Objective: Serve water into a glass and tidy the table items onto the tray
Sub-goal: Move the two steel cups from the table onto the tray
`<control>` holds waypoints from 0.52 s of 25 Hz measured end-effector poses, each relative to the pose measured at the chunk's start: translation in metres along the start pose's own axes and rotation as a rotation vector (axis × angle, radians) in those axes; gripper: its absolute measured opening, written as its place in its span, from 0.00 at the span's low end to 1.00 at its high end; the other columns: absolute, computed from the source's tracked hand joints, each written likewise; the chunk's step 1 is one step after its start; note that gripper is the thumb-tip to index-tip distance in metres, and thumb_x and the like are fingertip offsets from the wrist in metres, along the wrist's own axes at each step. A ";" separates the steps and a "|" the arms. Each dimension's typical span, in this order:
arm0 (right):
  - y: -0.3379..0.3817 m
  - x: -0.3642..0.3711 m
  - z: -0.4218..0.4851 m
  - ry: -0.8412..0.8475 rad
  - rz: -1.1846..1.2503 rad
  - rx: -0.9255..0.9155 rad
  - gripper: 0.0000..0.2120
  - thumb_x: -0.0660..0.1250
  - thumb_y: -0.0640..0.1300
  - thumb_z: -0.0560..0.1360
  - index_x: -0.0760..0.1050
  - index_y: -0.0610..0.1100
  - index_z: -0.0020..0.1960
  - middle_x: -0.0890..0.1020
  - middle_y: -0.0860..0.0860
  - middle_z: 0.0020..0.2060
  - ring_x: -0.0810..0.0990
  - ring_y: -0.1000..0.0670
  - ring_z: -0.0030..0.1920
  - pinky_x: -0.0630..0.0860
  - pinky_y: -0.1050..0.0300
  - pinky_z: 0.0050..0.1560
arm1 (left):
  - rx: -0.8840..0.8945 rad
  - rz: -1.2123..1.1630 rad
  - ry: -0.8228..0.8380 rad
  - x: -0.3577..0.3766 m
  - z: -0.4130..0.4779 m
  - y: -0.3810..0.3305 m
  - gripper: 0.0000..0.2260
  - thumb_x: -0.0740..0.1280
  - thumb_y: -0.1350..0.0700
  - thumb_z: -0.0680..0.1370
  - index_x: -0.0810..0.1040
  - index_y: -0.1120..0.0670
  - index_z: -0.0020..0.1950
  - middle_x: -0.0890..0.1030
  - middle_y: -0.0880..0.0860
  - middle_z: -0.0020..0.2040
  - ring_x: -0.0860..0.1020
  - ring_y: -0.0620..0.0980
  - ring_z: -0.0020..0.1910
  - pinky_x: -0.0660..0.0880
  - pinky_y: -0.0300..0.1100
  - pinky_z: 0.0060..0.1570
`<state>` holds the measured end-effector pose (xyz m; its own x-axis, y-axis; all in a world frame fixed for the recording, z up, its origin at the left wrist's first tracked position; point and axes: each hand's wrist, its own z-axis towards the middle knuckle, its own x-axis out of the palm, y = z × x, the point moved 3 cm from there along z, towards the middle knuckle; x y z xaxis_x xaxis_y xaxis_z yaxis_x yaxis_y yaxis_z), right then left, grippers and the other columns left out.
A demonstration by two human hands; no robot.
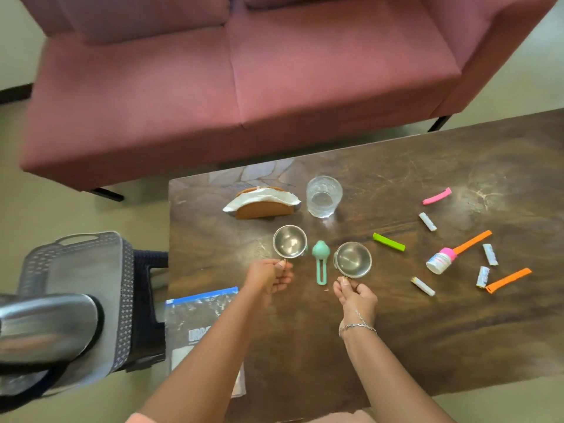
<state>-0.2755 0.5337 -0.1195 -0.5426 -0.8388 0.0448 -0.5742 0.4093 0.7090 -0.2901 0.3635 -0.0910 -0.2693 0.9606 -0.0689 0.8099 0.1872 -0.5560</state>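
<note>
Steel cups (289, 241) (354, 259) pinched in each hand's (270, 274) (355, 296) grip; bag (198, 315) lettering unreadable.

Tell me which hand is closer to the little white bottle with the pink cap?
The right hand. It sits at the near edge of the right steel cup, with the bottle off to its right. The left hand is farther away, beyond the green tool and both cups.

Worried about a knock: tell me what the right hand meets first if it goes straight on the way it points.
The right hand points up the table at the steel cup, whose handle it already pinches. That cup comes first; the glass lies further on, likely off to the left.
</note>
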 end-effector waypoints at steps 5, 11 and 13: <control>-0.032 0.071 -0.042 0.170 -0.088 -0.010 0.12 0.61 0.27 0.75 0.72 0.39 0.35 0.77 0.47 0.34 0.79 0.61 0.25 0.77 0.72 0.33 | 0.059 -0.085 -0.142 -0.110 -0.023 0.007 0.11 0.60 0.64 0.79 0.77 0.60 0.39 0.79 0.54 0.30 0.77 0.47 0.31 0.75 0.35 0.32; -0.093 0.161 -0.105 0.281 -0.159 0.011 0.11 0.63 0.29 0.75 0.72 0.38 0.34 0.78 0.46 0.35 0.80 0.61 0.27 0.77 0.72 0.33 | 0.059 -0.144 -0.256 -0.245 -0.049 0.014 0.12 0.60 0.63 0.79 0.77 0.58 0.37 0.78 0.57 0.35 0.77 0.50 0.34 0.75 0.39 0.38; -0.114 0.195 -0.128 0.332 -0.192 0.020 0.11 0.63 0.30 0.75 0.73 0.38 0.35 0.79 0.46 0.35 0.81 0.61 0.27 0.77 0.72 0.33 | 0.062 -0.141 -0.270 -0.288 -0.056 0.001 0.12 0.59 0.63 0.79 0.76 0.58 0.37 0.78 0.56 0.34 0.76 0.49 0.33 0.74 0.38 0.37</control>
<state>-0.2372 0.2779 -0.1012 -0.1974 -0.9702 0.1405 -0.6598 0.2374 0.7130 -0.1823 0.0983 -0.0253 -0.5119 0.8354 -0.2002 0.7237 0.2938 -0.6245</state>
